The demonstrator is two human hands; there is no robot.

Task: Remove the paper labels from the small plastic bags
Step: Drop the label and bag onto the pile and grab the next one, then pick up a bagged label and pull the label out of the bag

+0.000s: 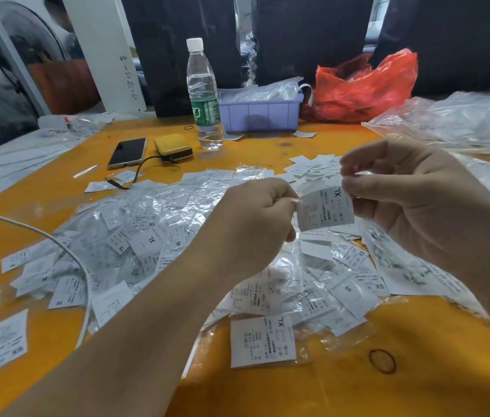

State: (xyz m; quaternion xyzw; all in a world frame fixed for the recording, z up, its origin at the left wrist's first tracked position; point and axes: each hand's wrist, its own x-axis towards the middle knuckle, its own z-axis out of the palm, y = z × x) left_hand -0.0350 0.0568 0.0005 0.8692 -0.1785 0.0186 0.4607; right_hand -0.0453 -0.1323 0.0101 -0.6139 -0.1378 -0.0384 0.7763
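Two hands pinching one XL label (pixel 325 209), left hand (pixel 255 224), right hand (pixel 412 200), bag film indistinct

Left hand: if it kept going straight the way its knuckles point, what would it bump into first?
The left hand points right, toward the XL label it already pinches. Just past that paper is the right hand, whose fingers hold the label's other edge. Depth looks about level, so it would probably meet those.

Matt white paper labels (pixel 325 209) sit in glossy, crinkled clear plastic bags (pixel 177 206) – at twelve o'clock, a clear plastic bottle (pixel 203 94) and a smooth lilac plastic bin (pixel 260 114).
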